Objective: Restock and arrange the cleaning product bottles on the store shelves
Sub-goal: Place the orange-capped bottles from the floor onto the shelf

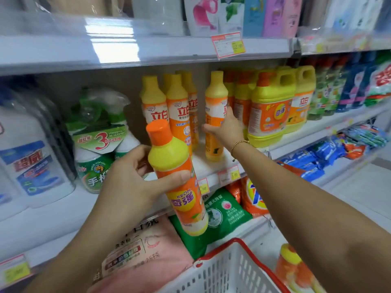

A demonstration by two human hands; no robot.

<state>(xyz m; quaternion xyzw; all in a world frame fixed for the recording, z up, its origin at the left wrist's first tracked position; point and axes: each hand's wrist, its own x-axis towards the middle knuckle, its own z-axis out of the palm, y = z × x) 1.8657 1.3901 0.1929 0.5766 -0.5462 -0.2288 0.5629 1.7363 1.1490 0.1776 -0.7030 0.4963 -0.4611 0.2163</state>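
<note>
My left hand point(135, 178) grips a yellow and orange dish-soap bottle with an orange cap point(169, 159), tilted and held in the air in front of the middle shelf point(213, 166). My right hand point(227, 127) reaches onto that shelf and holds a yellow-capped bottle point(215, 96) that stands upright near the shelf's front. Left of it stand several similar yellow-capped bottles point(177, 106) in a cluster. To its right are orange-capped bottles point(241, 96) and large yellow jugs with handles point(273, 106).
A white basket with a red rim point(232, 265) sits at the bottom, another orange bottle point(296, 269) beside it. Green spray cleaners point(99, 142) and big white jugs point(31, 157) fill the shelf's left. Detergent bags point(226, 212) lie on the lower shelf. Pouches point(254, 15) stand above.
</note>
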